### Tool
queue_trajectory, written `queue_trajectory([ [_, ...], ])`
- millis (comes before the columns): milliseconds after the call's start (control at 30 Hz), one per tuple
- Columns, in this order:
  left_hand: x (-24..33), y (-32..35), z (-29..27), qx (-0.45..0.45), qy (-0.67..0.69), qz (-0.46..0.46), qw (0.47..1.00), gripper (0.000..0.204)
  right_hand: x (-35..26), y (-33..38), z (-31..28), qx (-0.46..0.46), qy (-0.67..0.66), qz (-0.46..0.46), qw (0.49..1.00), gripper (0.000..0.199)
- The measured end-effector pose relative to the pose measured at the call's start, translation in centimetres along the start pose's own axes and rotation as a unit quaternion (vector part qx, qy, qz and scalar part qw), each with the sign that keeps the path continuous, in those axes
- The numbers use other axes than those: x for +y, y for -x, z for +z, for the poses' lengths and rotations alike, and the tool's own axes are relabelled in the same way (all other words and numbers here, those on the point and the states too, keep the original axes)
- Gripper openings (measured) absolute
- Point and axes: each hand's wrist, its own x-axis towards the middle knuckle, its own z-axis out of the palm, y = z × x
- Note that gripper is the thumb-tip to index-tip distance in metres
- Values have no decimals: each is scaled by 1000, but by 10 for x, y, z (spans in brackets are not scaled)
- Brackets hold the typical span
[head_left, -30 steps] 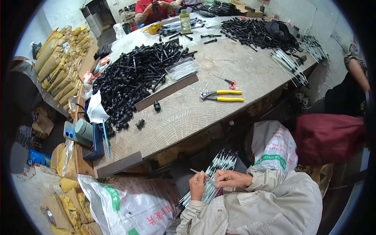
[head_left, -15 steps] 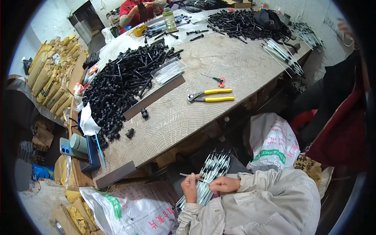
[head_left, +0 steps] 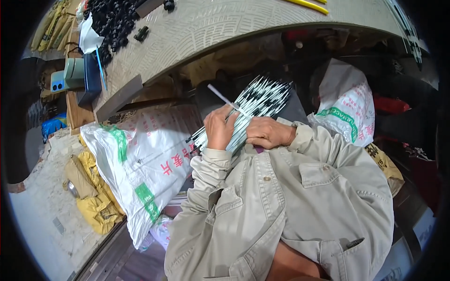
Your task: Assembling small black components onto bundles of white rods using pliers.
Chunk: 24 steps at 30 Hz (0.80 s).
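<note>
A bundle of thin pale rods (head_left: pixel 262 96) with black parts lies slantwise over my lap. Across it runs a narrow white cable tie (head_left: pixel 224 97), its loose end sticking up past my left hand. My left hand (head_left: pixel 219 127) is closed around the near left side of the bundle, thumb toward the tie. On the right, my right hand (head_left: pixel 269 132) is curled into a fist against the rods, where the other part of the tie meets its fingers. The fingertips of that fist are hidden.
The worktable (head_left: pixel 206 44) curves across the top, bearing black plastic fittings (head_left: pixel 112 28) and yellow tool handles (head_left: pixel 307 5). White woven sacks stand at my left (head_left: pixel 145 154) and right (head_left: pixel 344 100). A phone (head_left: pixel 57 82) and a green cup (head_left: pixel 74 72) are by the table's left corner.
The view has tilted down, so the table has slid upward and more of my lap shows. My left hand has moved from pinching the tie to closing on the bundle.
</note>
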Motion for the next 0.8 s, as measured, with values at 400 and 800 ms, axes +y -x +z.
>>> queue_trajectory([
  [400,18,-9,-3,-95,175,4,980,8,1,6,-3,29,-21,-18,999,24],
  [800,-1,-13,-4,-181,203,-49,961,17,-13,-66,-21,264,-214,208,917,23],
])
